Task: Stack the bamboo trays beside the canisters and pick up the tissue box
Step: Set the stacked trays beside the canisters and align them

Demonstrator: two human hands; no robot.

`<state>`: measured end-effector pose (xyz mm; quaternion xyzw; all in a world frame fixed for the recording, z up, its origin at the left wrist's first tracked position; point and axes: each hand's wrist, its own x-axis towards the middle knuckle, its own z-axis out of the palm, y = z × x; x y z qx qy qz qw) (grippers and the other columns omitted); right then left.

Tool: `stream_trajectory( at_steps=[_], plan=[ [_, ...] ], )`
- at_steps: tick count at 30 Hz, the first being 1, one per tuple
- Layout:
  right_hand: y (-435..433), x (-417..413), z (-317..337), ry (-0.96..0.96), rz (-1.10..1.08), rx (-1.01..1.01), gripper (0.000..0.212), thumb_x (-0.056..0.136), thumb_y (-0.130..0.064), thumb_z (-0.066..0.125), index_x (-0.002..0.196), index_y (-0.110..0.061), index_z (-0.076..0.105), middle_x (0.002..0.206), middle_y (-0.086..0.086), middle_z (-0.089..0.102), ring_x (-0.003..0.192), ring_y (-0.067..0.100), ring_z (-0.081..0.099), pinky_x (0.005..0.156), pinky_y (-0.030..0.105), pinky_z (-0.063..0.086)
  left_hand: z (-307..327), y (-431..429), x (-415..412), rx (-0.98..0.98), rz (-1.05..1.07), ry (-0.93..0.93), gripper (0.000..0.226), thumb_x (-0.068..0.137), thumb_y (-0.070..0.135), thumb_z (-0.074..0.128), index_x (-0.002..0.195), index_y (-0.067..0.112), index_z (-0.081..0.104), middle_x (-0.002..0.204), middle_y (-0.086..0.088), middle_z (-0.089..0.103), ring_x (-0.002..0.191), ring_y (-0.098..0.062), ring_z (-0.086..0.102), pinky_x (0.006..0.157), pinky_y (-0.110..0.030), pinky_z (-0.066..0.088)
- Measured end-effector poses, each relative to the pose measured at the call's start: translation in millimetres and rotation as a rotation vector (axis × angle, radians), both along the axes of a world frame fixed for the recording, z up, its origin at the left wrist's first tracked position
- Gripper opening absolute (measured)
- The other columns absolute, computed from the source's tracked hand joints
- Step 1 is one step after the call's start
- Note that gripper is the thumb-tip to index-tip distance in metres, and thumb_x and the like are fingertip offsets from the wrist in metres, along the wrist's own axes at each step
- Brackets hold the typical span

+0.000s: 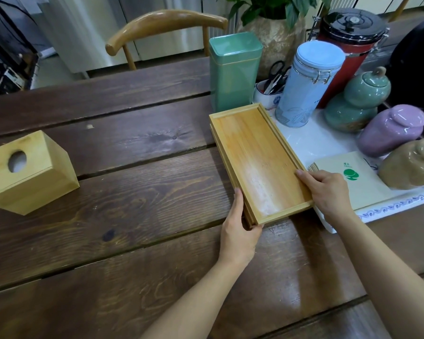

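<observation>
Stacked bamboo trays (255, 152) lie on the dark wooden table (132, 228), right of centre, just in front of the green tin (233, 72) and the light blue canister (306, 86). My left hand (239, 231) grips the stack's near left corner. My right hand (326, 192) holds its near right edge, thumb on the rim. The top tray sits slightly askew on the one below. A bamboo tissue box (27, 172) with a round hole stands at the far left, away from both hands.
More jars crowd the right: a red canister (348, 45), a teal gourd jar (360, 101), a purple jar (392, 130) and a tan jar (411, 165), on a white mat (328, 143) with a booklet (348, 177). A cup of scissors (267, 90), a plant pot and a chair (162, 23) stand behind.
</observation>
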<state>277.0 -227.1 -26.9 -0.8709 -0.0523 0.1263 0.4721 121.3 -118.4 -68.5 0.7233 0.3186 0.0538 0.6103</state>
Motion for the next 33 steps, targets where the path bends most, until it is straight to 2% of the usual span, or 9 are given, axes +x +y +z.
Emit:
stream_trajectory(
  at_steps=[5,8,11,15,18,20,26,30,33],
  plan=[
    [0.8,2.5,6.1,0.028,0.033,0.005,0.037,0.083,-0.037,0.064,0.099,-0.005,0.074,0.082,0.015,0.07,0.073,0.024,0.056,0.068,0.038,0.045,8.8,2.3,-4.9,0.009,-0.076,-0.018,0.099,0.081,0.012,0.07,0.15,0.031,0.002,0.16,0.007,0.014,0.147,-0.009,0.013,0.12,-0.032,0.017],
    [8.8,10.8,19.0,0.076,0.103,-0.015,0.038,0.083,-0.041,0.063,0.097,-0.008,0.074,0.077,0.008,0.063,0.067,0.014,0.049,0.059,0.029,0.037,26.5,15.4,-11.3,-0.148,-0.125,-0.068,0.095,0.077,0.028,0.067,0.15,0.033,0.006,0.158,0.016,0.009,0.141,0.0,0.008,0.112,-0.025,0.013],
    [24.7,20.5,28.5,0.101,0.211,-0.021,0.038,0.088,-0.039,0.057,0.113,-0.011,0.068,0.104,0.009,0.065,0.089,0.016,0.054,0.078,0.031,0.039,41.4,44.3,9.7,-0.324,0.08,-0.08,0.082,0.082,0.048,0.059,0.15,0.035,0.015,0.16,0.012,0.013,0.143,-0.008,0.013,0.112,-0.037,0.014],
    [51.0,48.6,32.1,0.185,0.35,-0.006,0.034,0.09,-0.036,0.055,0.118,-0.017,0.06,0.122,0.004,0.06,0.112,0.018,0.054,0.096,0.033,0.038,43.7,84.8,61.0,-0.362,0.109,-0.049,0.069,0.095,0.047,0.041,0.152,0.03,0.006,0.161,0.007,0.016,0.146,-0.015,0.015,0.114,-0.037,0.013],
    [70.1,79.2,23.9,0.248,0.372,0.015,0.06,0.089,-0.042,0.055,0.139,-0.011,0.043,0.146,0.003,0.043,0.135,0.02,0.039,0.102,0.027,0.028,34.8,104.5,91.6,-0.349,0.106,-0.078,0.067,0.097,0.045,0.038,0.152,0.028,0.002,0.159,0.006,0.021,0.145,-0.016,0.019,0.114,-0.035,0.016],
    [81.5,92.9,19.2,0.284,0.393,0.037,0.07,0.087,-0.045,0.055,0.144,-0.011,0.034,0.151,0.002,0.036,0.138,0.02,0.035,0.109,0.029,0.025,29.4,112.4,105.9,-0.328,0.111,-0.108,0.064,0.098,0.043,0.036,0.152,0.03,0.005,0.157,0.005,0.026,0.144,-0.017,0.025,0.113,-0.035,0.02],
    [96.7,109.4,5.6,0.389,0.365,0.095,0.057,0.088,-0.043,0.054,0.14,-0.023,0.042,0.136,0.001,0.053,0.119,0.027,0.055,0.106,0.047,0.04,15.9,112.7,124.9,-0.315,0.141,-0.158,0.075,0.085,0.049,0.04,0.149,0.043,0.001,0.161,0.003,0.016,0.145,-0.02,0.022,0.117,-0.049,0.023],
    [97.5,107.2,4.5,0.371,0.371,0.111,0.042,0.095,-0.03,0.047,0.136,-0.02,0.046,0.124,0.004,0.06,0.11,0.026,0.06,0.098,0.043,0.046,11.3,109.8,127.4,-0.351,0.192,-0.186,0.072,0.092,0.036,0.039,0.151,0.037,-0.003,0.162,0.0,0.014,0.145,-0.021,0.022,0.117,-0.049,0.023],
    [96.9,105.8,6.4,0.392,0.363,0.155,0.033,0.097,-0.026,0.045,0.129,-0.027,0.048,0.111,-0.001,0.063,0.096,0.018,0.063,0.082,0.034,0.05,9.2,108.5,128.3,-0.38,0.209,-0.2,0.07,0.095,0.032,0.039,0.151,0.035,-0.004,0.161,0.0,0.014,0.145,-0.021,0.023,0.117,-0.049,0.023]
  ],
)
